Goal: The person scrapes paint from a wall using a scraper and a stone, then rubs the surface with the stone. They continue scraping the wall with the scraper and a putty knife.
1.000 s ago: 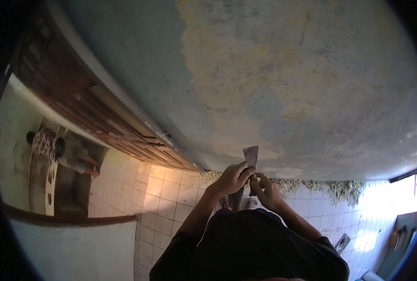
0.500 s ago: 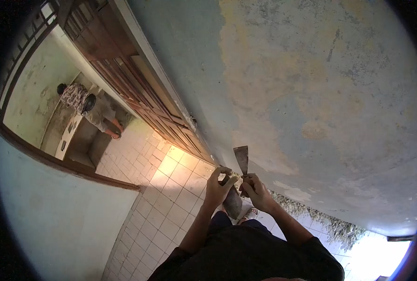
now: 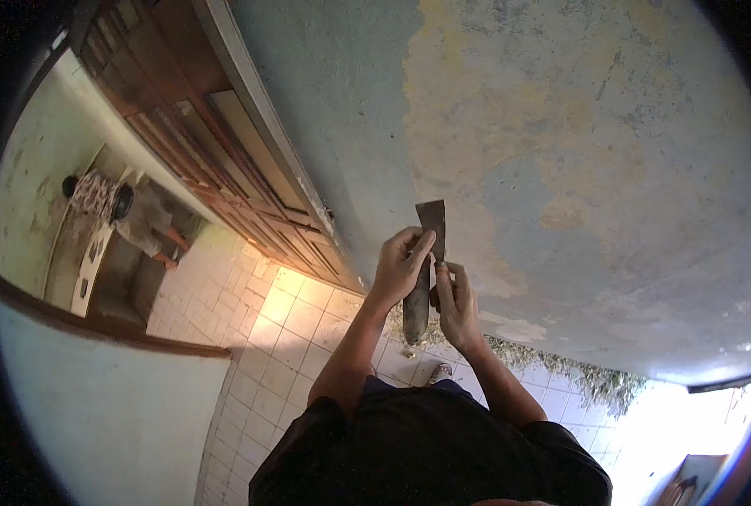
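Observation:
My left hand (image 3: 399, 268) is closed around a trowel (image 3: 416, 316), whose grey, stained blade hangs down below the fingers. Its handle is hidden in my palm. In my right hand (image 3: 460, 308) is a putty knife (image 3: 431, 221), pinched low down with its flat, flared blade pointing up toward the wall. My left thumb lies close against the putty knife's blade; whether it touches cannot be made out. Both tools are side by side in front of my body. Behind them rises the wall (image 3: 561, 169), with patchy blue, grey and yellowish areas where paint has come away.
Paint scrapings (image 3: 561, 367) lie along the foot of the wall on the tiled floor (image 3: 295, 337). A brown wooden door (image 3: 224, 160) stands at left. Through the doorway, another person (image 3: 127, 207) bends by a ledge (image 3: 89, 270). Bright light comes in at lower right.
Both hands have risen with their tools, closer to the wall. The putty knife now sits beside my left thumb, and the trowel hangs more upright. My view has shifted slightly.

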A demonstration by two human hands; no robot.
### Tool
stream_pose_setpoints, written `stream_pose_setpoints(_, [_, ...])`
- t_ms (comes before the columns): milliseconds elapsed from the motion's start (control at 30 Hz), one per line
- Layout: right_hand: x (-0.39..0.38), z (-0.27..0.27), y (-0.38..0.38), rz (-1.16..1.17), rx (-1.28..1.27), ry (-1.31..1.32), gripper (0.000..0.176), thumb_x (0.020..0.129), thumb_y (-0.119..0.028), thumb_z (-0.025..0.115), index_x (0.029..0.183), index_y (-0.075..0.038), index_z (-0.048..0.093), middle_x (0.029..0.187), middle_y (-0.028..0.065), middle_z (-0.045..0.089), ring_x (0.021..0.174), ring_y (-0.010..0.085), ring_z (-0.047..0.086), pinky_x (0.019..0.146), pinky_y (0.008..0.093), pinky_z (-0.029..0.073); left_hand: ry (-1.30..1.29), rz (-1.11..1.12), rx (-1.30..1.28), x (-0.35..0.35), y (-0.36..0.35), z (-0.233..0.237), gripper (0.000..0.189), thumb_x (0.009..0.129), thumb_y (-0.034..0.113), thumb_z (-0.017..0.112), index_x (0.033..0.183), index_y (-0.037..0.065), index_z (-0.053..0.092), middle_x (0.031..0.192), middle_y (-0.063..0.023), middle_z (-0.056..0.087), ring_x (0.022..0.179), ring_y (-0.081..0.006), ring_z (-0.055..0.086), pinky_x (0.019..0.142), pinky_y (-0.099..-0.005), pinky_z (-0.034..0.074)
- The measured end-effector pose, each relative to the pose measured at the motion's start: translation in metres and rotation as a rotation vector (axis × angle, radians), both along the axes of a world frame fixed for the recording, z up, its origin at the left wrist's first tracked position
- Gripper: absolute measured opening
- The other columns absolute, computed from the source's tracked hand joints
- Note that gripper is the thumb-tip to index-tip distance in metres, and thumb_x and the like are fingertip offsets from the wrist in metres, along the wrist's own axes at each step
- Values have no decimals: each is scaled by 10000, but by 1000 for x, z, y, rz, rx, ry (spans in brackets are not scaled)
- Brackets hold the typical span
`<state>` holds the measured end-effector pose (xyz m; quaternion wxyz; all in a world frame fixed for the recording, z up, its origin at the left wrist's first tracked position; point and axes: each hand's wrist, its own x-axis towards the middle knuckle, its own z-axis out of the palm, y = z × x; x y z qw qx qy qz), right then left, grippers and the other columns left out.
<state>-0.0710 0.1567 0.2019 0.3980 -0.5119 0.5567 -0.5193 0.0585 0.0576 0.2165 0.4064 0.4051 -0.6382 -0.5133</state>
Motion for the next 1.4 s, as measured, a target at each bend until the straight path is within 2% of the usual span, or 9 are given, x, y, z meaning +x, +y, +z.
stream_pose_setpoints(100, [26, 11, -17, -169, -88, 1, 292, 1091, -242, 455, 1217, 12, 526, 698, 36, 514, 607, 86, 451, 548, 290, 370, 303, -76, -2, -2, -24, 7, 306, 1030, 311, 607, 965, 11, 614, 783, -51, 652, 794, -152, 729, 641, -250, 502])
stream_pose_setpoints(233, [63, 10, -40, -412, -238, 154, 292, 1092, -244, 456, 1195, 11, 554, 714, 15, 505, 634, 73, 434, 558, 277, 367, 327, -193, -7, 10, -47, 26, 300, 1034, 306, 598, 952, 17, 616, 777, -52, 677, 783, -157, 733, 619, -262, 508])
stream_pose_setpoints(300, [76, 14, -46, -458, -156, 10, 291, 1090, -243, 460, 1180, 9, 571, 752, 10, 518, 674, 72, 441, 582, 276, 379, 380, -247, 57, 15, -54, 34, 305, 1045, 278, 580, 901, 11, 607, 705, -41, 635, 730, -162, 735, 561, -265, 491])
stream_pose_setpoints(600, [118, 0, -71, -751, -229, 52, 295, 1087, -236, 465, 1136, 15, 612, 796, 19, 541, 724, 79, 459, 630, 273, 409, 273, -416, 6, 28, -81, 25, 360, 1042, 271, 585, 800, 6, 604, 654, -40, 624, 731, -148, 735, 546, -267, 490])
stream_pose_setpoints(733, [122, -4, -77, -794, -202, 95, 295, 1087, -221, 459, 1137, 27, 610, 812, 21, 554, 756, 74, 469, 653, 260, 415, 233, -420, -25, 34, -81, 29, 345, 1032, 244, 605, 788, 0, 617, 646, -54, 640, 713, -144, 732, 543, -261, 493])
stream_pose_setpoints(800, [120, -12, -77, -750, -246, 93, 307, 1079, -216, 471, 1214, 27, 602, 847, 108, 655, 780, 107, 584, 670, 301, 488, 270, -382, -34, 33, -80, 28, 334, 1023, 262, 625, 809, 5, 643, 679, -54, 669, 678, -104, 691, 551, -254, 485])
stream_pose_setpoints(1067, [115, -8, -85, -756, -304, 139, 352, 1074, -192, 476, 1300, 57, 579, 892, 125, 689, 805, 116, 621, 689, 292, 505, 319, -318, -27, 27, -79, 42, 331, 1022, 217, 622, 771, 0, 626, 663, -64, 668, 667, -121, 703, 534, -254, 492])
stream_pose_setpoints(1333, [102, 75, -101, -680, -429, 193, 332, 1066, -173, 492, 1266, 75, 586, 914, 141, 686, 837, 115, 622, 711, 285, 508, 453, -250, -174, 20, -92, 117, 360, 1015, 206, 629, 719, 5, 590, 602, -66, 636, 628, -83, 669, 492, -258, 450])
stream_pose_setpoints(1400, [99, 45, -92, -675, -429, 204, 330, 1066, -172, 491, 1274, 72, 569, 939, 148, 687, 847, 131, 628, 724, 291, 511, 346, -235, -200, 20, -85, 102, 392, 1021, 228, 620, 691, 32, 541, 595, 22, 475, 623, -25, 421, 516, -252, 340])
